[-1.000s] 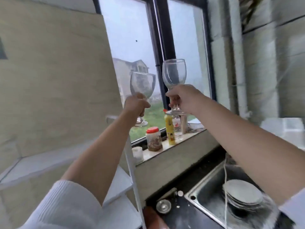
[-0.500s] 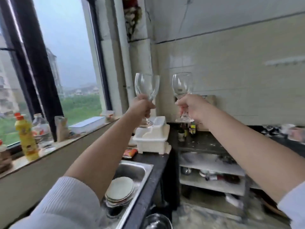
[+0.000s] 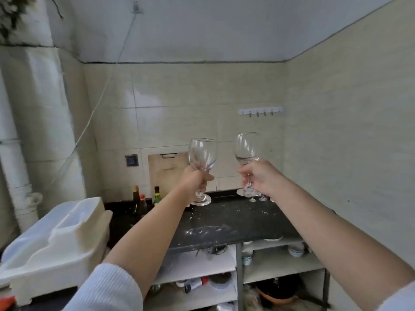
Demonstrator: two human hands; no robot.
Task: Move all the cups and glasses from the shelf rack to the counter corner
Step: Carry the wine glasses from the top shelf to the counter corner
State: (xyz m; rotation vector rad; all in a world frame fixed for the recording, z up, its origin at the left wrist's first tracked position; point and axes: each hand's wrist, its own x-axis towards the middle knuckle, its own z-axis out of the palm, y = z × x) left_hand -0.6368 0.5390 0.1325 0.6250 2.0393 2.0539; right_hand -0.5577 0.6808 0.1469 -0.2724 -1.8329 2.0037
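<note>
Since half a second ago the view has swung from the window and sink to the tiled corner, so both glasses now hang over the dark speckled stone table (image 3: 224,218) — the carry looks nearly done, only setting down remains.

The left hand (image 3: 196,177) is curled round the stem and lower bowl of a clear stemmed wine glass (image 3: 202,153), its round foot just below the hand. The right hand (image 3: 258,176) pinches the thin stem of a second clear stemmed wine glass (image 3: 247,147).

Just beyond the right hand stand small clear stemmed glasses (image 3: 258,199), already delivered.

Smooth, rigid, slippery glassware — glossy beige wall tiles (image 3: 179,122) behind.
</note>
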